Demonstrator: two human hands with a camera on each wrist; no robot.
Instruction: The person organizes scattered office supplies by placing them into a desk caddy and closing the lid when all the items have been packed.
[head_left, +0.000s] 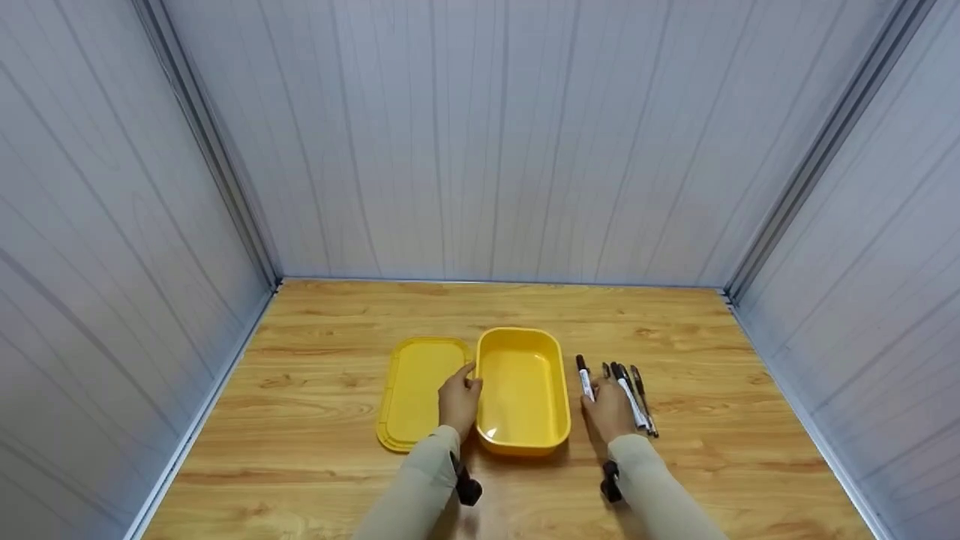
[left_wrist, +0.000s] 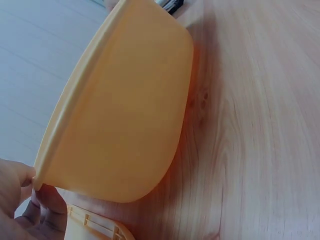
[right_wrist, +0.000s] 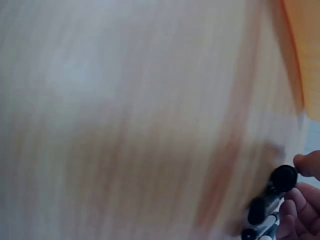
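A deep yellow plastic box point(head_left: 523, 390) stands lidless on the wooden table, with nothing inside it. On its left side my left hand point(head_left: 457, 401) pinches the rim between thumb and fingers, as the left wrist view shows with the box wall point(left_wrist: 120, 110) filling much of the picture. To the right of the box, my right hand point(head_left: 611, 409) holds a white marker with a dark cap point(head_left: 585, 377) between thumb and fingers. In the right wrist view the marker's round dark end point(right_wrist: 283, 178) shows beside the thumb.
Several pens and markers point(head_left: 639, 390) lie side by side just right of my right hand. The flat yellow lid point(head_left: 420, 390) rests on the table left of the box, partly under my left hand and sleeve. Pale panel walls point(head_left: 480, 142) enclose the table point(head_left: 315, 465) at the back and sides.
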